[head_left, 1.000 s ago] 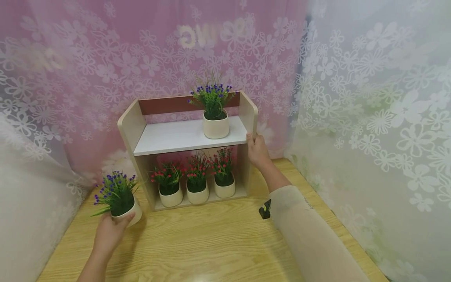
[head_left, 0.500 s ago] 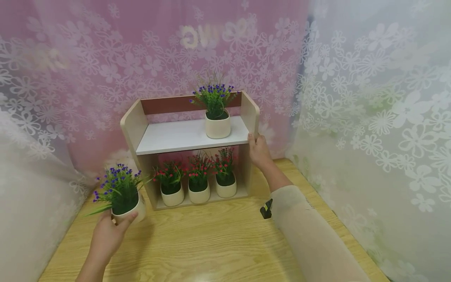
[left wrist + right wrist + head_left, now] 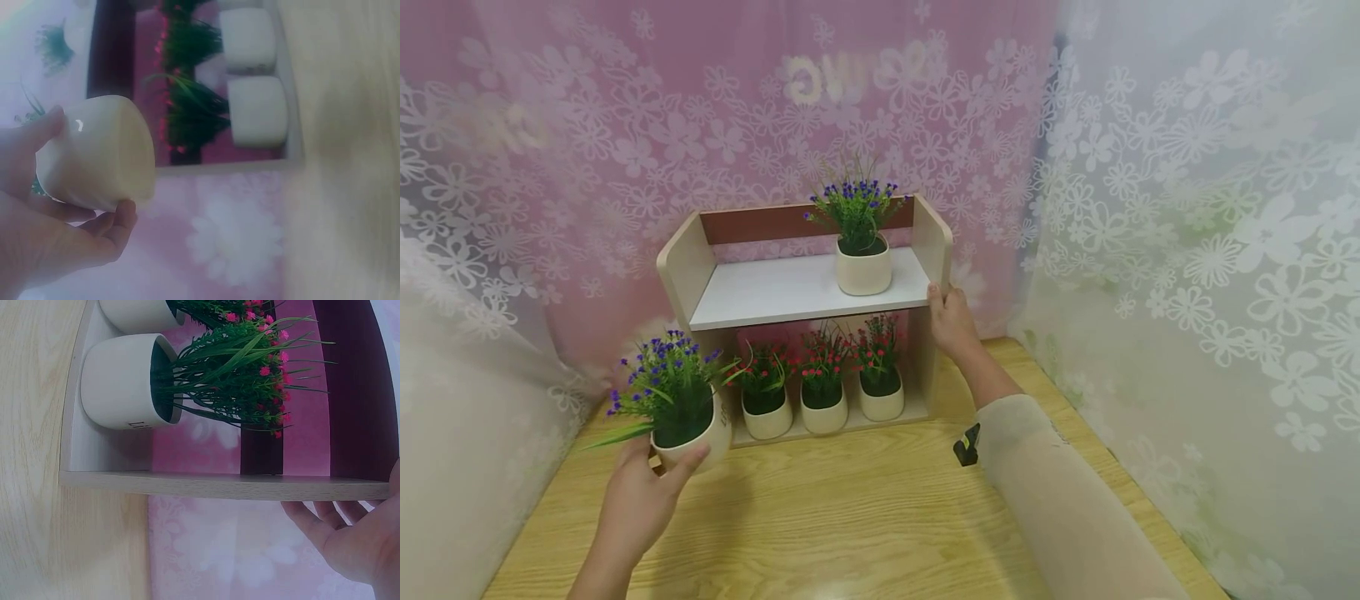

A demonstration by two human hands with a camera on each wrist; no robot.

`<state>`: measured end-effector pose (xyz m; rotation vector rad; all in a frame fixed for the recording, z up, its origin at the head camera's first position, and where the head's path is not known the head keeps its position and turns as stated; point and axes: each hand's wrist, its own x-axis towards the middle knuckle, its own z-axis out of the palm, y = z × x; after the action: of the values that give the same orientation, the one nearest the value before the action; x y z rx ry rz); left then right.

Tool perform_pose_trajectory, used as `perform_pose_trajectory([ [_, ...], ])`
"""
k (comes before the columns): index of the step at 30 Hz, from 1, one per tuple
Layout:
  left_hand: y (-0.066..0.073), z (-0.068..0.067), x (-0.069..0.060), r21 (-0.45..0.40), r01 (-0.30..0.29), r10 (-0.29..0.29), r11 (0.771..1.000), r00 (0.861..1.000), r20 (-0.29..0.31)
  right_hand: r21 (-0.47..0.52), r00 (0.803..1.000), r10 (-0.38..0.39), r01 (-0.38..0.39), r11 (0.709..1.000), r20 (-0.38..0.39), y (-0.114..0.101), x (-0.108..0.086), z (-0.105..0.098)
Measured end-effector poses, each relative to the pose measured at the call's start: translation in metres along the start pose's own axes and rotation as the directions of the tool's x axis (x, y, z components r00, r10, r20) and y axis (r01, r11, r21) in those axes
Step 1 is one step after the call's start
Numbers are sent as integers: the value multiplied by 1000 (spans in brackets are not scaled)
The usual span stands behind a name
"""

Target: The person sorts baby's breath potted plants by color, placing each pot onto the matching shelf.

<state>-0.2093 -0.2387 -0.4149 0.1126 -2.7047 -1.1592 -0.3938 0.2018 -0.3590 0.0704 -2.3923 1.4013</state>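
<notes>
My left hand (image 3: 636,504) grips a cream pot with a purple-flowered artificial plant (image 3: 677,400), raised off the table in front of the shelf's left side. In the left wrist view, thumb and fingers curl round the pot (image 3: 100,153), whose base faces the shelf. My right hand (image 3: 953,323) holds the right side panel of a small two-tier wooden shelf (image 3: 760,292), at the height of the white board. Another purple-flowered potted plant (image 3: 862,271) stands upright on the upper board, toward the right. Below it, three red-flowered potted plants (image 3: 823,408) stand in a row.
A small black object (image 3: 966,446) lies by the right sleeve. The shelf stands on a wood-grain table (image 3: 820,517). Behind it hangs a pink curtain with white flowers (image 3: 737,108), and a whitish flowered curtain (image 3: 1195,250) hangs on the right.
My left hand has carried the purple-flowered potted plant up and to the right, closer to the shelf. My right hand keeps its grip on the side panel.
</notes>
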Motion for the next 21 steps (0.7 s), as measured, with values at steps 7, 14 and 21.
perform_pose_trajectory([
  [7, 24, -1, -4, -12, -89, 89, 996, 995, -44, 6, 1000, -10, 9, 1000, 8, 0, 0, 0],
  [14, 49, -4, 3, -46, -70, 71, 997, 997, 25, 11, 1000, -11, 10, 1000, 4, 0, 0, -1],
  [21, 73, -4, 12, -68, -113, 115, 991, 993, 29, 14, 1000, 19, -19, 1000, -2, 2, 1, 0],
])
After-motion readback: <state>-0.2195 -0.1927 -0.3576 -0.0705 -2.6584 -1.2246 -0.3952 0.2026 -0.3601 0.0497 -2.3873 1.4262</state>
